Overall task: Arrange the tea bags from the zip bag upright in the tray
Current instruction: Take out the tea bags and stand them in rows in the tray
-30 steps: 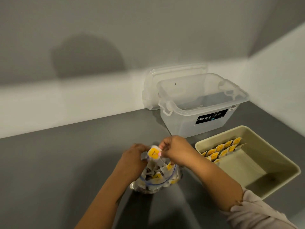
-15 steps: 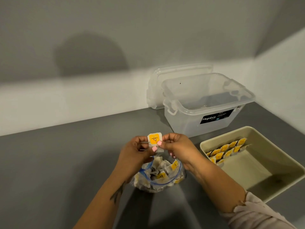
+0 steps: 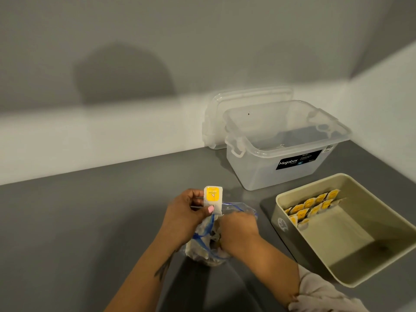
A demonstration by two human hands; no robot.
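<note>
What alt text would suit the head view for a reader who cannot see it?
The left hand pinches a yellow-labelled tea bag upright while the right hand reaches into the zip bag. Right of them, a beige tray holds upright tea bags.

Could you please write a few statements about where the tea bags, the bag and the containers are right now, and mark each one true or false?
1. The left hand pinches a tea bag above the zip bag. True.
2. The right hand rests inside the tray. False: it reaches into the zip bag.
3. Tea bags stand along one wall of the tray. True.
4. The clear box has its lid on. False: it stands open, with the lid behind it.
</note>
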